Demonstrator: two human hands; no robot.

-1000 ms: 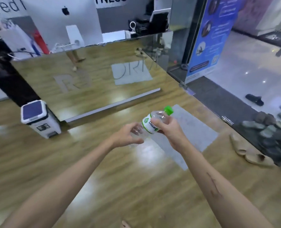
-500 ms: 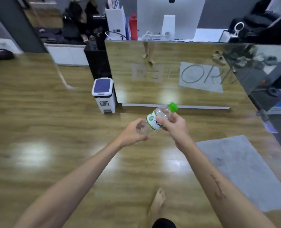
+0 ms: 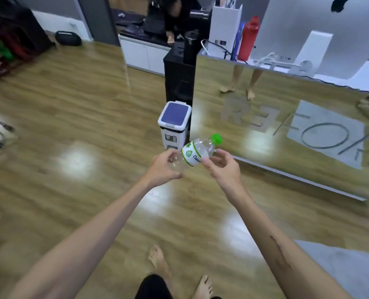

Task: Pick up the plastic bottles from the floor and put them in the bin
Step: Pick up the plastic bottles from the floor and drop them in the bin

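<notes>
A clear plastic bottle [image 3: 197,151] with a green cap and a white-green label is held tilted in front of me, cap up to the right. My left hand [image 3: 164,167] grips its lower end. My right hand [image 3: 221,165] pinches the bottle at the label with thumb and fingers. Just beyond the hands stands a small white bin [image 3: 174,124] with a dark blue lid, which is closed. The bin sits on the wooden floor beside a mirrored counter front.
A long mirrored counter [image 3: 287,117] runs along the right, with a monitor and a red flask [image 3: 249,41] on top. A black cabinet [image 3: 179,76] stands behind the bin. A grey mat [image 3: 341,268] lies at the lower right. My bare feet [image 3: 159,260] are below.
My view has swung left and come closer to the bin, which now stands just behind the bottle. Both hands keep hold of the bottle; the right fingers have loosened to a pinch.
</notes>
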